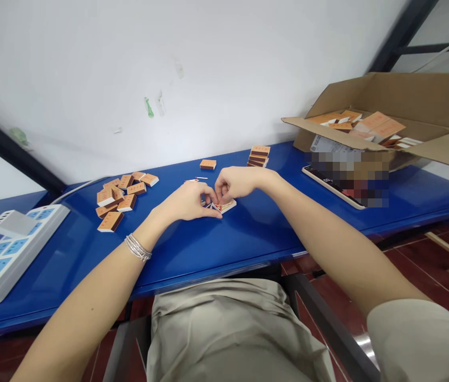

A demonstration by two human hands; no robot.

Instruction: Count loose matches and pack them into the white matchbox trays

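Observation:
A small white matchbox tray (230, 206) with red-tipped matches (219, 207) lies on the blue table between my hands. My left hand (194, 202) curls its thumb and fingers around some of the matches at the tray's left end. From above, my right hand (235, 183) reaches down with its fingers pinched together at the matches; its fingertips hide what is between them. A few loose matches (200, 179) lie just behind my left hand.
Closed matchboxes (126, 202) lie in a heap on the left, with a single matchbox (208, 164) and a small stack (258, 156) near the wall. A power strip (21, 249) sits far left. On the right are a phone (331, 185) and an open cardboard box (419, 101) holding matchboxes.

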